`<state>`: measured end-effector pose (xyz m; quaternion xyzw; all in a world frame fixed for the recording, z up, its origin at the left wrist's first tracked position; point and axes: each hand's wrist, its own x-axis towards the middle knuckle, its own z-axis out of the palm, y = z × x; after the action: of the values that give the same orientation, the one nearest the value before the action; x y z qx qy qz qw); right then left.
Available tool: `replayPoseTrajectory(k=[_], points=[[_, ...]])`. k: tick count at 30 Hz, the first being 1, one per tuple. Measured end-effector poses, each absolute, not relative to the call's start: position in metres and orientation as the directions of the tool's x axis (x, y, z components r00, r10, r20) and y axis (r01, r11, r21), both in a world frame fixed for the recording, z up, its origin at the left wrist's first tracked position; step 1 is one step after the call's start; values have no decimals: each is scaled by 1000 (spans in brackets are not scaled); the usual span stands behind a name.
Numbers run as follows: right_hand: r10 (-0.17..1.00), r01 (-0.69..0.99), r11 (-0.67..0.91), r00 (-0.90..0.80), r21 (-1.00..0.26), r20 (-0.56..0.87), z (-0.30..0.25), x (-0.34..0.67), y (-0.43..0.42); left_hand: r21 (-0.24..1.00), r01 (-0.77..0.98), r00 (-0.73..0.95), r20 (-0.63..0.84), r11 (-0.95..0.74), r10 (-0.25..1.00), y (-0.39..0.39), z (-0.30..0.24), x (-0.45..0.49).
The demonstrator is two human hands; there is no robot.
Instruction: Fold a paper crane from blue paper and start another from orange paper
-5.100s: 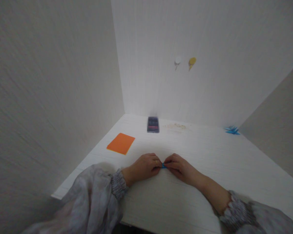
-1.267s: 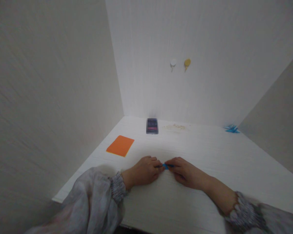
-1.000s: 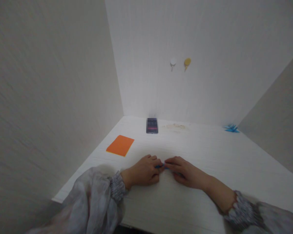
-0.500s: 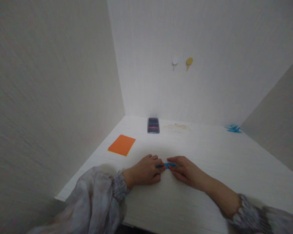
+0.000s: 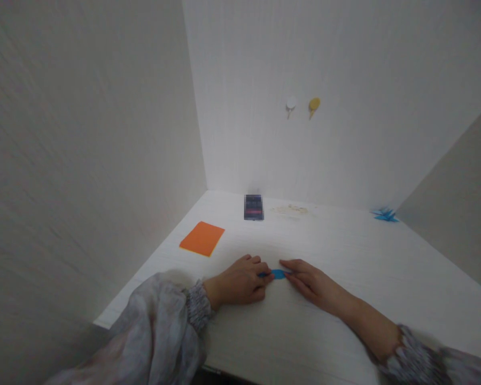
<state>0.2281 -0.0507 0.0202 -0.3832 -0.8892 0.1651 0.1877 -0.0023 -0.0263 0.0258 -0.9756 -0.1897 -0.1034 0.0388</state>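
A narrow strip of folded blue paper (image 5: pixel 278 274) lies low over the white table between my two hands. Its left end is pinched between the fingertips of my left hand (image 5: pixel 242 280), which rests knuckles up on the tabletop. At the other end, the thumb and fingers of my right hand (image 5: pixel 310 280) close on the paper's tip, with the index finger stretched out above it. My fingers hide both ends, so the full folded shape does not show.
A stack of orange square paper (image 5: pixel 202 238) lies to the left on the white table (image 5: pixel 344 256). Near the back wall stands a dark, blurred-out device (image 5: pixel 254 207). Blue folded paper pieces (image 5: pixel 385 215) sit in the back right corner. Two hooks (image 5: pixel 314 104) hang on the wall.
My right hand has slid slightly right along the blue paper, so more of its middle shows. My left hand keeps its pinch. The whole view has shifted a little.
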Motion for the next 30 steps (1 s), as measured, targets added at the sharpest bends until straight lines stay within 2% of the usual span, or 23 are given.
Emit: replayPoseTrajectory(k=[7,13,19,26,30], points=[[780,634,608,-590,-477,211,26,231,-53,-41,383,905,219,-923,366,-27,26,-3],[773,648,633,-563,-424,292,18,235,-50,-28,375,907,218,-926,361,-28,29,-4],[671,595,738,-695,-319,256,17,229,-45,-36,381,908,205,-924,366,-29,32,-3],[675,604,734,-696,-309,243,13,237,-41,-43,393,906,191,-918,379,-29,30,-3],[699,621,715,-638,-321,323,15,235,-44,-39,392,904,202,-919,377,-30,33,-3]])
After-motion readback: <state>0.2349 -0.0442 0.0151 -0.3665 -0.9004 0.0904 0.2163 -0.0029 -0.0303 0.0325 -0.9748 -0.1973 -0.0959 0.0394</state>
